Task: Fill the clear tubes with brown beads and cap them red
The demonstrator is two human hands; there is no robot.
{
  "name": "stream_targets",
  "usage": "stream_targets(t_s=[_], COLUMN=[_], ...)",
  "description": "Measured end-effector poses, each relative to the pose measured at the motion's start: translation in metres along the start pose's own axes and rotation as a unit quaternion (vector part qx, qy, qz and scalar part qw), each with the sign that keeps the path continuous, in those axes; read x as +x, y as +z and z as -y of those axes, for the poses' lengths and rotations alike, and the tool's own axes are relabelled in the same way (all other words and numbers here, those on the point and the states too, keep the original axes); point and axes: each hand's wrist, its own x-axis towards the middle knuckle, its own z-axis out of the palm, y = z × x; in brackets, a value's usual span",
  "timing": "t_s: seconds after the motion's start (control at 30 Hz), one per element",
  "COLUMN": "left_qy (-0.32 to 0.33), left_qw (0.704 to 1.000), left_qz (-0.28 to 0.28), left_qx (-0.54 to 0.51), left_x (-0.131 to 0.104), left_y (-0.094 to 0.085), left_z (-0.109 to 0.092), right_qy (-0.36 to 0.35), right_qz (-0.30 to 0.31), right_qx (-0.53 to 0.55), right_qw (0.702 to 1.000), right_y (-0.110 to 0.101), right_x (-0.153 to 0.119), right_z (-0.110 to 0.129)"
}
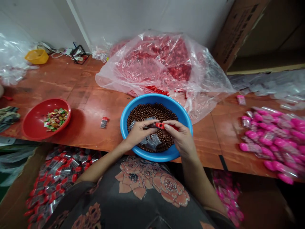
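Head view. Small red-capped container (160, 125), one: held above blue plastic basin (164, 156) of brown beads (152, 109). My left hand (139, 132): thumb and fingers pinched on one end. My right hand (182, 136): fingertips closed on the other.

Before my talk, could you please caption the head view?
Left hand and right hand hold a red piece above a blue basin of beads.

Illegible lettering (239, 39) on carton (229, 31)
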Motion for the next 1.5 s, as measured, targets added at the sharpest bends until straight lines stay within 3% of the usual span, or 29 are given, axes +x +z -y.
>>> stream_targets(t_s=[0.17, 0.3, 0.37, 0.47, 0.57, 0.63, 0.7, 0.83, 0.93, 1.13, 1.2, 1.27, 1.4, 1.5], left_qy=[0.046, 0.061, 0.055, 0.041, 0.032, 0.027, 0.009, -0.068, -0.121, -0.146, -0.151, -0.147, -0.126, -0.143], left_qw=[0.998, 0.997, 0.997, 0.997, 0.998, 0.999, 1.0, 0.987, 0.966, 0.949, 0.945, 0.944, 0.949, 0.95], left_qz=[0.011, 0.019, 0.025, 0.021, 0.006, 0.002, -0.006, -0.043, -0.025, -0.041, -0.039, -0.028, -0.01, 0.019], left_qx=[0.034, 0.049, 0.054, 0.061, 0.058, 0.042, 0.003, -0.138, -0.229, -0.277, -0.287, -0.295, -0.29, -0.278], left_x=[-0.002, -0.003, -0.004, -0.005, -0.005, -0.006, -0.005, -0.003, -0.001, 0.001, 0.0, -0.002, -0.003, -0.003], left_y=[-0.003, -0.003, -0.004, -0.006, -0.007, -0.006, -0.003, 0.009, 0.021, 0.033, 0.032, 0.03, 0.022, 0.019], left_z=[0.001, 0.0, -0.001, -0.002, -0.001, 0.0, 0.001, 0.004, 0.007, 0.009, 0.006, 0.002, -0.006, -0.007], right_qy=[0.002, 0.02, -0.006, -0.147, -0.293, -0.336, -0.357, -0.371, -0.376, -0.398, -0.398, -0.37, -0.176, -0.068], right_qz=[-0.027, 0.014, 0.024, 0.024, 0.067, 0.093, 0.087, 0.09, 0.109, 0.093, 0.097, 0.108, 0.082, 0.043], right_qx=[-0.009, -0.051, -0.12, -0.276, -0.413, -0.481, -0.526, -0.531, -0.519, -0.547, -0.537, -0.508, -0.386, -0.263], right_qw=[1.0, 0.998, 0.992, 0.95, 0.86, 0.804, 0.767, 0.757, 0.759, 0.731, 0.738, 0.771, 0.902, 0.962], right_y=[0.0, -0.002, -0.003, -0.004, -0.003, -0.003, -0.002, 0.002, 0.008, 0.012, 0.012, 0.01, 0.001, -0.003], right_x=[-0.002, -0.002, -0.002, -0.002, 0.0, 0.003, 0.004, 0.003, 0.0, -0.002, -0.002, -0.002, -0.002, -0.002], right_z=[0.0, 0.002, 0.003, 0.005, 0.002, -0.003, -0.009, -0.014, -0.014, -0.016, -0.016, -0.016, -0.013, -0.011])
